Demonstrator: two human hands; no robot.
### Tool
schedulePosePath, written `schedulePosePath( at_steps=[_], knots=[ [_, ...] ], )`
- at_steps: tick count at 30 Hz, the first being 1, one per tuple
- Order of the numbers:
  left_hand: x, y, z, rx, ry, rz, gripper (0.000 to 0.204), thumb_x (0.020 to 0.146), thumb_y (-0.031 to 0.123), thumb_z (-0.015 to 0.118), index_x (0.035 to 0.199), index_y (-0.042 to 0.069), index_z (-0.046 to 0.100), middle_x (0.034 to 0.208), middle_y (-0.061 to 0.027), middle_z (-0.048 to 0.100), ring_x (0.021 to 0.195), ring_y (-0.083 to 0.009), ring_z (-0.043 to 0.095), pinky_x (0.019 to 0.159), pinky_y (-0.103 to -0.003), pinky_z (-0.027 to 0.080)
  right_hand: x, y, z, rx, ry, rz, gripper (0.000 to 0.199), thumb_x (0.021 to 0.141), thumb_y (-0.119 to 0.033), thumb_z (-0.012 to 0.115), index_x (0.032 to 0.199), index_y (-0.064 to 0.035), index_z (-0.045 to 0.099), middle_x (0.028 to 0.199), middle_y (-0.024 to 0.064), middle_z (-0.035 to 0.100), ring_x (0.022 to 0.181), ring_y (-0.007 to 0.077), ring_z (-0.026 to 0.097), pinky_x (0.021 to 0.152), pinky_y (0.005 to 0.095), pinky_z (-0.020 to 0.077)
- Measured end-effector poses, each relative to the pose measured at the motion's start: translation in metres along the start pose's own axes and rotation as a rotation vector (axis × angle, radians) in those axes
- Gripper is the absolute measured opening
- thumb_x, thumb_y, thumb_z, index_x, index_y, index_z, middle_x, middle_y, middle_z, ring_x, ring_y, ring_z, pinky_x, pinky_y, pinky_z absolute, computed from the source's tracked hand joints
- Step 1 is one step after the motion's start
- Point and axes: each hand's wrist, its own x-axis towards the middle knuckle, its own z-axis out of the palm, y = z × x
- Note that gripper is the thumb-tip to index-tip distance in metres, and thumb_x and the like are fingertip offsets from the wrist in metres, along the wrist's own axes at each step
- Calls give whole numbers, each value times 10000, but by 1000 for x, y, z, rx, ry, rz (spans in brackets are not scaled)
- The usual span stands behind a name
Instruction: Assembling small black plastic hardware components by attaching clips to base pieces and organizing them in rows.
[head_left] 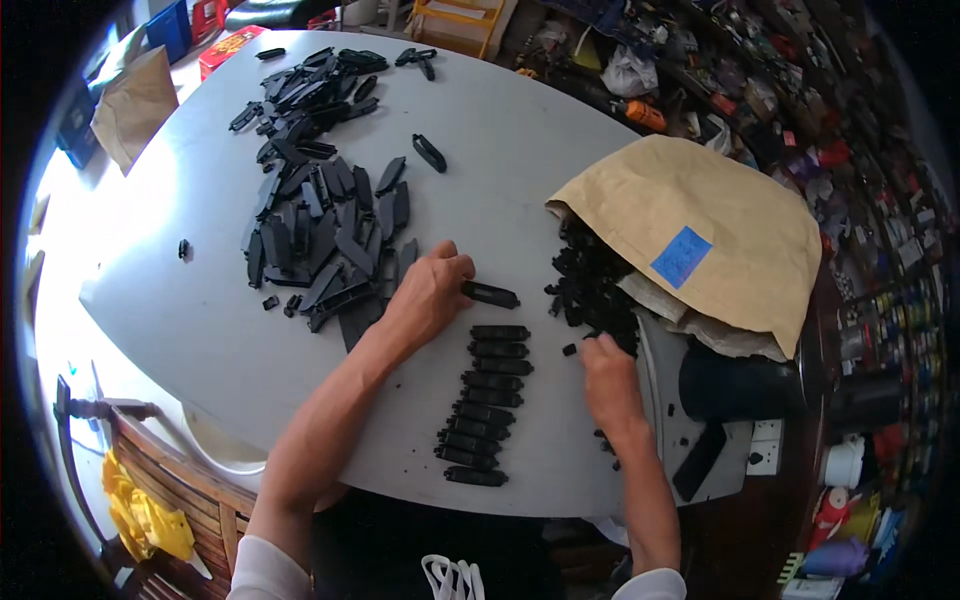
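Note:
My left hand (432,292) is closed on one end of a long black plastic piece (491,294), held just beyond the top of a column of similar pieces (494,382) lying crosswise on the table. My right hand (610,382) has its fingertips pinched together at the near edge of a heap of small black plastic parts (585,275). Whatever lies between those fingertips is too small and hidden to make out. One small black part (570,350) rests just left of them. Left of my left hand spreads a large pile of long black plastic pieces (325,215).
A brown paper bag (730,215) with a blue label lies on its side, its mouth over the heap. The grey table (510,120) has a rounded edge. A black cylinder (735,385) and a power socket (766,447) are at the right. A wooden chair (185,480) stands lower left.

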Motion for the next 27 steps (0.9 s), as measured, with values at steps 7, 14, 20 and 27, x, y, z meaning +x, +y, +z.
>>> schedulePosePath(
  at_steps=[7,14,20,27],
  knots=[
    [-3,-5,2,-13,31,15,174,632,-2,693,784,-24,610,854,-149,535,802,-346,567,695,-404,463,74,-53,-10,961,-114,425,39,845,25,600,806,21,597,654,45,602,528,84,579,455,215,491],
    [-3,-3,4,-17,30,-14,199,622,-1,716,800,-19,629,846,-139,550,786,-325,573,690,-380,467,118,-77,20,926,-225,404,84,832,19,613,750,16,594,600,47,592,471,84,554,384,221,438],
    [-1,-6,8,-20,43,20,202,615,7,712,791,-30,620,848,-147,542,787,-336,568,691,-392,464,121,-74,34,754,-144,282,93,821,28,613,739,27,569,560,45,568,455,89,544,367,235,426],
    [-1,-3,6,-29,25,-9,178,634,-2,705,792,-28,626,862,-157,540,797,-345,571,696,-403,464,112,-80,33,544,-17,178,87,780,5,619,746,29,542,700,207,609,698,406,604,609,430,471]
  ],
)
